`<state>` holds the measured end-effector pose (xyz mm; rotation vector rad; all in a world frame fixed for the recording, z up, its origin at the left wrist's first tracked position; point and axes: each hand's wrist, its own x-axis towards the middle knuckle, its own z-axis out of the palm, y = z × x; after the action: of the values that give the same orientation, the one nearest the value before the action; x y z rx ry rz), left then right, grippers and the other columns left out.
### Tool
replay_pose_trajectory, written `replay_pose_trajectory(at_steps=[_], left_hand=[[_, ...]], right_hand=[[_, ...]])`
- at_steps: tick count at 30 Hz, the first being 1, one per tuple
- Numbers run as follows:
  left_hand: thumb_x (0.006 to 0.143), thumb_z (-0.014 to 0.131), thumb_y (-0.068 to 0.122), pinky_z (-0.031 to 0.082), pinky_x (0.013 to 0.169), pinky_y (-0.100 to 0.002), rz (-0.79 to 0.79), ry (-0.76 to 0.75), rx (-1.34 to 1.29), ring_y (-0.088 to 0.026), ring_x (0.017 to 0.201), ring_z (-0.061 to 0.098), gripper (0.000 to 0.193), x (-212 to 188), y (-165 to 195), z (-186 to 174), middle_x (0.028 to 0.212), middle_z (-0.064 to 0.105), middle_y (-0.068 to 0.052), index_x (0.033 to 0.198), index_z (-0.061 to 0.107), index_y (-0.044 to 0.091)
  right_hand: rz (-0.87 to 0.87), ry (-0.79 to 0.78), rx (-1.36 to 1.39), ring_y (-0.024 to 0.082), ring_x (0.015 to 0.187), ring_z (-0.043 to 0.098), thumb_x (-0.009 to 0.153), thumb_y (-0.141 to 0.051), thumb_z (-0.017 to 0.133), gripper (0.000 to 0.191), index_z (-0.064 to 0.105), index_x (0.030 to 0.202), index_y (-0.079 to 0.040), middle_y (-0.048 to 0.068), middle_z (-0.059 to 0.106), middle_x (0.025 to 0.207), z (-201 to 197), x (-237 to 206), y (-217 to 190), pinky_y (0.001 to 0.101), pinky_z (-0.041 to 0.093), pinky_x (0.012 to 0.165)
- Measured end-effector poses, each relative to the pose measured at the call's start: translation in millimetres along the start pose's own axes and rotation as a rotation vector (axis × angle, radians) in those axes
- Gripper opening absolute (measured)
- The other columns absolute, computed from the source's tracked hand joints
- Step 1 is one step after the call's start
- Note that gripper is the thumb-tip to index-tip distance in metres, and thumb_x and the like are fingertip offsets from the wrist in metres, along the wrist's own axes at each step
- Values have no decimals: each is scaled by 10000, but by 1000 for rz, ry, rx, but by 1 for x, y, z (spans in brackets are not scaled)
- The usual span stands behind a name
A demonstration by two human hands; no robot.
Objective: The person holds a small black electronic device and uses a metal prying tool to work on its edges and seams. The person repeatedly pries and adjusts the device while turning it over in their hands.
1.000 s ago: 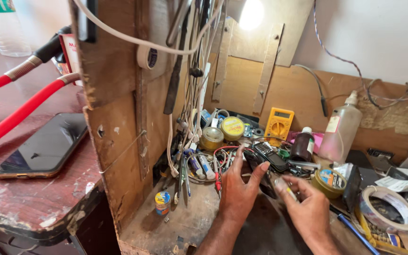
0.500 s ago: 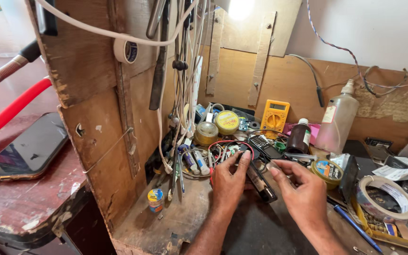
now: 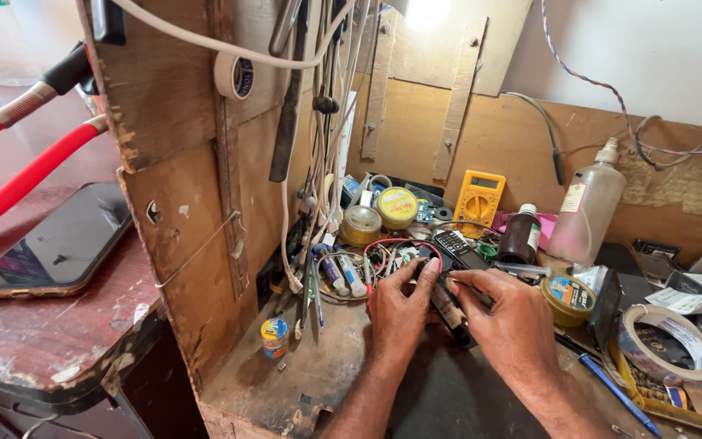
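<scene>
Here, left hand (image 3: pixel 400 313) flat, right hand (image 3: pixel 513 325) pinching tool (image 3: pixel 451 313)

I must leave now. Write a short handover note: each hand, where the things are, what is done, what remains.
Left hand: rests on the bench, fingers touching a small dark device.
Right hand: pinches a thin tool against the same device.
Device: lies between both hands, before the yellow multimeter and brown bottle.
Done: cannot tell; the hands cover the work.
Left: device not yet set aside.

Left hand (image 3: pixel 397 313), right hand (image 3: pixel 513 325): bare, sleeveless forearms, no rings.
</scene>
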<state>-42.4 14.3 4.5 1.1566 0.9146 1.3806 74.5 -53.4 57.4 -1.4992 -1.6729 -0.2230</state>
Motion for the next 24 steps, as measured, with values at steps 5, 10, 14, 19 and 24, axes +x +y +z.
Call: replay_pose_trajectory(at_steps=[5,10,14,19,24], left_hand=[[869,748,399,605,477,-289,16,12,14,-102,592,670,565,-1,1,-1,749,732,-81,1271,710,3],[856,775,392,607,478,-297,24,44,11,-94,612,669,597,1,-3,0,774,742,-78,1290,695,-10],[846,785,368,614,476,-304,5,46,-32,-114,619,683,599,3,-5,-1,788,747,-86,1293,687,-18],[859,780,341,634,489,-301,-1,25,-88,-107,645,690,535,3,-6,-3,817,747,-64,1258,705,-8],[895,744,319,622,501,-292,20,-30,-108,-91,636,665,428,2,-3,-3,775,726,-60,1206,774,27]], right_hand=[[-22,22,-89,319,811,725,836,-178,756,158,802,970,-108,85,760,883,1,-3,-6,413,556,684],[-38,7,-202,325,786,713,854,-201,732,156,809,975,-140,65,752,877,1,-3,-12,436,549,658],[-56,3,-229,321,785,713,853,-191,718,158,806,970,-132,59,758,887,5,-5,-8,433,550,656],[-24,36,-10,235,705,724,833,-166,768,135,818,938,-99,73,776,824,16,-2,18,367,550,621],[451,-228,497,61,475,473,828,-168,822,194,866,964,-37,11,737,659,20,16,48,275,346,421]])
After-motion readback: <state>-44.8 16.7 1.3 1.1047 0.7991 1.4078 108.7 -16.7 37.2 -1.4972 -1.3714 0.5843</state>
